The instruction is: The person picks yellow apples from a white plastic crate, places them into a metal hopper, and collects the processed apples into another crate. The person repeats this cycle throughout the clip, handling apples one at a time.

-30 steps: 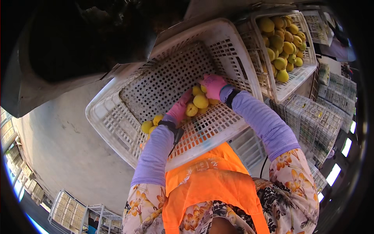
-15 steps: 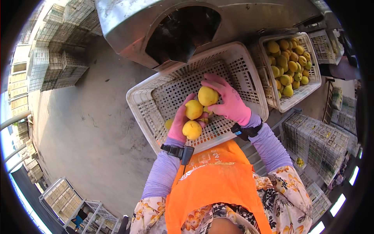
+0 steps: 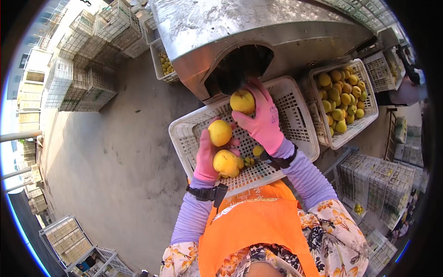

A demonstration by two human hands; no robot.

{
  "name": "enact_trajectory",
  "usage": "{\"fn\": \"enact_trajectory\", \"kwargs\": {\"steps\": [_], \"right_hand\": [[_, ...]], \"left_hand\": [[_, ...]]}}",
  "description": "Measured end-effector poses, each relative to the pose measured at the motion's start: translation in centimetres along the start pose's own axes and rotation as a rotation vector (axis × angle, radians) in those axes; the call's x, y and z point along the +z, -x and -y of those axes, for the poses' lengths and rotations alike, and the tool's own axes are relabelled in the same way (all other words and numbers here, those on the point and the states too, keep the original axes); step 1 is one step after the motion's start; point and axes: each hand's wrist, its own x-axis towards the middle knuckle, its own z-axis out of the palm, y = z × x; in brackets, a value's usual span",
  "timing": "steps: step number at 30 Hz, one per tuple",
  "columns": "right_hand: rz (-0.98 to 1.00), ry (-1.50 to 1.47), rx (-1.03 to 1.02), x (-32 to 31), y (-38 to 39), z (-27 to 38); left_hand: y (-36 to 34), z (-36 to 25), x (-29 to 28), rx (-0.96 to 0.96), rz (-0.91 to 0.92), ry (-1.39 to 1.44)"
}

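Since half a second ago, we see the right hand (image 3: 265,122) bring its yellow fruit (image 3: 242,101) nearer the dark opening (image 3: 240,64) of the metal housing (image 3: 286,37), and a gap now parts it from the left hand (image 3: 205,157) and its load. This fruit overlaps the opening's lower edge in view, the right fingers closed around it; we cannot tell whether it is inside. The left fingers curl around an upper fruit (image 3: 220,133) and a lower fruit (image 3: 225,162), both over the white crate (image 3: 300,108). A loose fruit (image 3: 258,150) lies in it. We judge the step in hand as lifting fruit toward the opening; the next move seems to call for clearing its lip without a knock. The crate's far rim sits close against the housing, and a filled crate (image 3: 342,139) stands just to the right, leaving us little room. Leftward, the floor (image 3: 120,171) spreads widest.
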Motion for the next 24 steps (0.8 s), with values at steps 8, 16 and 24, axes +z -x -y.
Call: {"fn": "enact_trajectory", "kwargs": {"steps": [8, 16, 24], "right_hand": [[-0.214, 0.473, -0.216, 7.7, -7.9, -8.1], [0.231, 0.211, -0.048, -0.2, -0.5, 2.5], [0.357, -0.081, -0.043, -2.1, 0.7, 4.4]], "left_hand": [[-1.1, -1.6, -0.2, -0.093, 0.019, 0.077], [-1.7, -2.6, 3.8, -0.153, -0.032, 0.097], [-1.9, -2.3, 3.4, 0.05, 0.07, -0.324]]}}
